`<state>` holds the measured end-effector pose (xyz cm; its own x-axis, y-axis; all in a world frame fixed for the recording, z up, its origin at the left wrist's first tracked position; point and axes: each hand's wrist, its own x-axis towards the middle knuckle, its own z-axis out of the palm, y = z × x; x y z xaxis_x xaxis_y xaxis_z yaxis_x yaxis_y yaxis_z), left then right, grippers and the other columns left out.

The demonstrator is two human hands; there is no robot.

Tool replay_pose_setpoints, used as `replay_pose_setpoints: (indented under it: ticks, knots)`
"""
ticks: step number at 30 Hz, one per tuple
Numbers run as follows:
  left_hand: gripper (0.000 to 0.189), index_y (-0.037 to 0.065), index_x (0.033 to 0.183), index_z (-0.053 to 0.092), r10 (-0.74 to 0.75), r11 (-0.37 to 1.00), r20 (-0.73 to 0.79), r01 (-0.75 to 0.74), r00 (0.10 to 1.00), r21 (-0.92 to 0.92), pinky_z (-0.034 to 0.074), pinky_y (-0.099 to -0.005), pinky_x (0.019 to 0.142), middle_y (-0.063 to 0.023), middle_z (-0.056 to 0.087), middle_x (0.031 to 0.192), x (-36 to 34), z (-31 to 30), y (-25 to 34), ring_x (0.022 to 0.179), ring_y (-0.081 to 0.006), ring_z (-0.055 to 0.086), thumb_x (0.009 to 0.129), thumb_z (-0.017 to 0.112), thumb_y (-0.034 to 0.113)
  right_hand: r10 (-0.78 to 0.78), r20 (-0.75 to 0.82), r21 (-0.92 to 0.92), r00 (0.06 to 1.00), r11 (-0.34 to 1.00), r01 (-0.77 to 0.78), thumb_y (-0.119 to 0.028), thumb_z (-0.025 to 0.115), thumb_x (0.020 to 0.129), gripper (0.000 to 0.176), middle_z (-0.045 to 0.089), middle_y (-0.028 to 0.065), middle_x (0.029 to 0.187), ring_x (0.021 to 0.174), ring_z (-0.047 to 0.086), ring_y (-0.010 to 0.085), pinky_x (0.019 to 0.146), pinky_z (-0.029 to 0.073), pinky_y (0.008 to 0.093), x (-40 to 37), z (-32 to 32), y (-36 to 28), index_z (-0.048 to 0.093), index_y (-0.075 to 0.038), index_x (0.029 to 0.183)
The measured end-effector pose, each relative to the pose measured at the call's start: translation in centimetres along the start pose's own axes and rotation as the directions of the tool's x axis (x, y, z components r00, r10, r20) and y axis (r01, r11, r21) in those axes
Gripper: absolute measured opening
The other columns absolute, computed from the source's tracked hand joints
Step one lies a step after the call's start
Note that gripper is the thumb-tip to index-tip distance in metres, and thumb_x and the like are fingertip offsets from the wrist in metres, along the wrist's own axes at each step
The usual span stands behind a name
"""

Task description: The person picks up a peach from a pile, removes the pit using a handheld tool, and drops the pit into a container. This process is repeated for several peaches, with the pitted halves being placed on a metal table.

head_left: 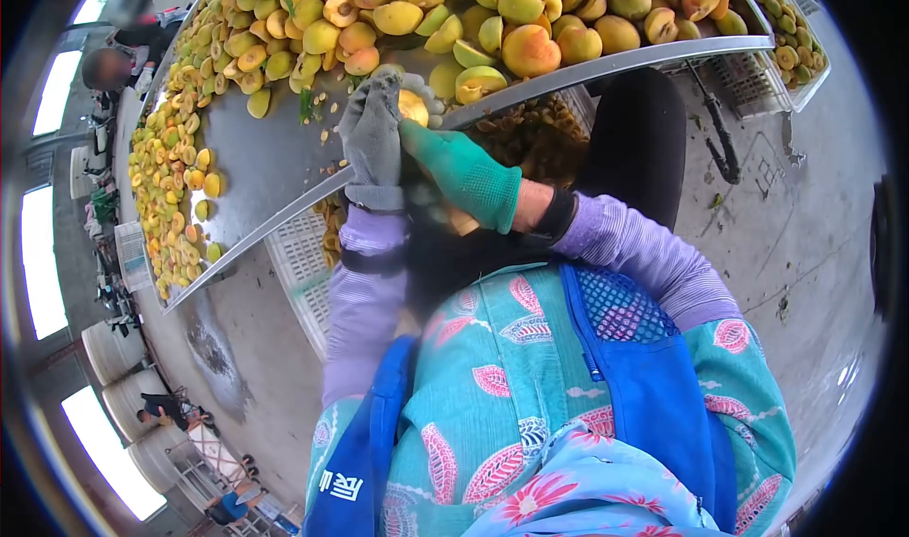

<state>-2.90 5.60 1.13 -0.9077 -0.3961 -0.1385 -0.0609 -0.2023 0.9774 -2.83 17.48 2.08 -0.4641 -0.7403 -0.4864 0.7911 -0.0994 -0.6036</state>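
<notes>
In the head view my left hand (372, 134), in a grey glove, is closed around a yellow-fleshed peach (414, 108) at the table's metal edge. Close against it, my right hand (466, 172), in a green glove, is closed too. A pale, handle-like end (461, 220) shows below the right hand; the rest of this tool is hidden in the fist. Past my hands lies a heap of peaches (322, 37), many of them cut in halves, on the metal table (256, 149).
Beneath the table edge stands a white crate (305, 262), and dark brown pieces (535, 139) lie nearby. A crate of fruit (795, 49) is at the upper right. White tubs (114, 348) and other people (237, 501) are at the left.
</notes>
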Motion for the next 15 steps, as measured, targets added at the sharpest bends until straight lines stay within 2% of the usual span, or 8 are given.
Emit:
replay_pose_setpoints:
  ticks: [2,4,5,6,10,12,13,15]
  knots:
    - [0.034,0.001,0.086,0.062,0.005,0.973,0.223,-0.056,0.975,0.225,0.054,-0.0303,0.062,-0.0103,0.063,0.073,0.6,-0.5,1.4,0.065,-0.0201,0.064,0.096,0.051,0.031,-0.011,-0.001,-0.159,1.0,0.987,0.011,-0.047,0.046,0.095,0.037,0.046,0.0023,0.058,0.042,0.042,0.0138,0.038,0.035,0.0298,-0.4,-0.7,-0.2,0.053,-0.011,0.091]
    - [0.03,0.0,0.087,0.06,0.01,0.815,0.527,-0.312,0.85,0.488,0.053,-0.0295,0.062,-0.0109,0.061,0.077,1.8,-1.6,2.6,0.067,-0.0203,0.062,0.093,0.054,0.028,0.024,0.176,0.129,0.984,0.991,-0.047,-0.048,0.047,0.096,0.035,0.044,-0.0023,0.064,0.049,0.042,0.0087,0.042,0.037,0.0251,-0.5,-0.9,0.2,0.051,-0.014,0.088]
    - [0.027,0.0,0.084,0.06,-0.075,0.939,0.403,-0.071,0.912,0.336,0.052,-0.0296,0.061,-0.0104,0.061,0.077,1.4,-1.0,2.7,0.067,-0.0185,0.061,0.092,0.053,0.025,-0.009,0.286,0.282,0.958,0.956,-0.076,-0.048,0.047,0.096,0.035,0.044,-0.0026,0.062,0.048,0.041,0.0086,0.041,0.036,0.0253,-0.3,-0.9,0.5,0.05,-0.015,0.086]
    - [0.029,0.0,0.083,0.061,-0.05,0.957,0.377,-0.064,0.925,0.282,0.051,-0.029,0.061,-0.0091,0.062,0.075,1.4,-0.9,2.6,0.066,-0.0172,0.061,0.093,0.052,0.025,-0.059,0.391,0.422,0.918,0.898,-0.122,-0.048,0.047,0.095,0.035,0.043,-0.0028,0.061,0.047,0.041,0.0085,0.041,0.036,0.0255,0.0,-0.8,0.6,0.049,-0.015,0.085]
    - [0.028,0.001,0.081,0.064,0.033,0.98,0.374,-0.104,0.927,0.172,0.051,-0.03,0.063,-0.0081,0.065,0.073,1.3,-1.3,1.5,0.066,-0.0164,0.063,0.095,0.052,0.022,-0.188,-0.042,-0.107,0.981,0.977,0.182,-0.052,0.049,0.095,0.039,0.044,-0.004,0.058,0.044,0.041,0.0106,0.041,0.033,0.0254,0.5,0.8,1.8,0.05,-0.015,0.086]
    - [0.024,0.002,0.085,0.064,-0.014,0.973,0.396,-0.079,0.918,0.216,0.052,-0.0327,0.065,-0.0112,0.066,0.075,1.7,-2.2,1.5,0.069,-0.0195,0.063,0.096,0.052,0.019,-0.005,0.141,0.132,0.99,0.991,-0.014,-0.049,0.046,0.097,0.038,0.044,-0.003,0.055,0.041,0.042,0.0118,0.038,0.034,0.0288,-0.6,0.6,0.6,0.05,-0.014,0.082]
    - [0.023,0.004,0.093,0.062,0.287,0.626,0.623,-0.635,0.727,0.453,0.052,-0.0349,0.066,-0.013,0.065,0.078,2.0,-3.0,1.7,0.073,-0.0227,0.063,0.095,0.054,0.025,0.018,0.321,0.283,0.947,0.952,-0.114,-0.05,0.046,0.097,0.038,0.043,-0.0049,0.057,0.042,0.041,0.0106,0.039,0.032,0.027,-0.2,-0.2,0.7,0.05,-0.015,0.083]
    - [0.028,0.005,0.097,0.06,0.09,0.995,0.408,-0.102,0.908,0.008,0.052,-0.0342,0.068,-0.012,0.064,0.079,0.6,-2.3,1.9,0.073,-0.0227,0.062,0.094,0.056,0.032,0.009,0.52,0.329,0.854,0.921,-0.21,-0.05,0.043,0.099,0.037,0.042,-0.0081,0.057,0.042,0.039,0.0081,0.041,0.03,0.0244,0.3,0.1,0.2,0.051,-0.016,0.085]
